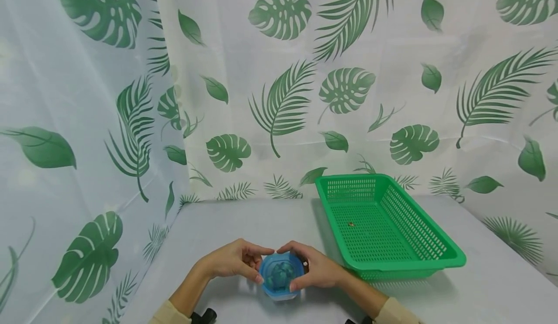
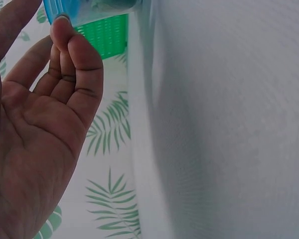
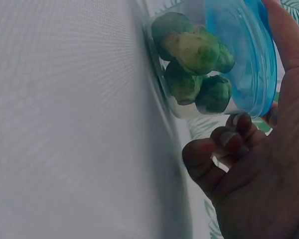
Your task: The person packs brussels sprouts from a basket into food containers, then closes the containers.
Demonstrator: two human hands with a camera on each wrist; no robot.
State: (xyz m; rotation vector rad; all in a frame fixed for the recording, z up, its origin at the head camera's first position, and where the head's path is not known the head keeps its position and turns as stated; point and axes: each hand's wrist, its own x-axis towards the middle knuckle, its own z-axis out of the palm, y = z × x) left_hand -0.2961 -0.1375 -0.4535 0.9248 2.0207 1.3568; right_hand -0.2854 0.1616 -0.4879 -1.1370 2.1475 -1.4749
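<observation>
A clear plastic food container (image 3: pixel 182 112) with a translucent blue lid (image 1: pixel 293 266) stands on the table in front of me. Through its wall, several green Brussels sprouts (image 3: pixel 197 52) show in the right wrist view. My left hand (image 1: pixel 233 261) grips the lid's left side between thumb and index finger, its other fingers curled in beneath. From the right, my right hand (image 1: pixel 316 268) holds the lid's opposite edge, thumb at the near side and index finger at the far side. Only a corner of the container (image 2: pixel 99 12) enters the left wrist view.
A green perforated plastic basket (image 1: pixel 444 260) sits to the right, just beyond my right forearm. One small brownish bit (image 1: pixel 351 224) lies on its floor. White table cover (image 1: pixel 244 217) runs back to a leaf-printed curtain (image 1: pixel 235 96), which also hangs along the left.
</observation>
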